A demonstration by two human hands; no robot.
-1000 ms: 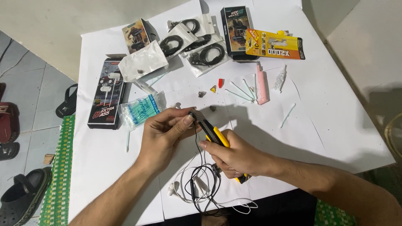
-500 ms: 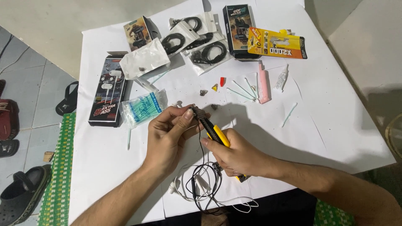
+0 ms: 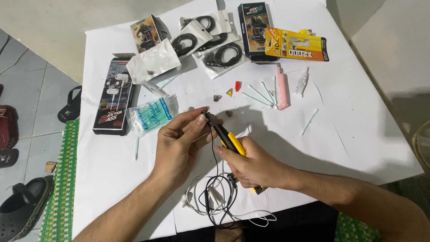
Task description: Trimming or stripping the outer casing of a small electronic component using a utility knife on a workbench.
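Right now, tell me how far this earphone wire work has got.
Done: small cut bits lie on the white table, and a glue tube is out of its pack. In hand: the left hand pinches a thin black wire while the right hand closes yellow-handled pliers on its end. Left: tangled earphones lie untouched.

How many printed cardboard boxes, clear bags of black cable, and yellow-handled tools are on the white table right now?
Printed cardboard boxes: 3, a black box with white earphones, a small box with a picture and a black upright box.
Clear bags of coiled black cable: 3, at and.
Yellow-handled pliers, in the right hand: 1.
Total: 7.
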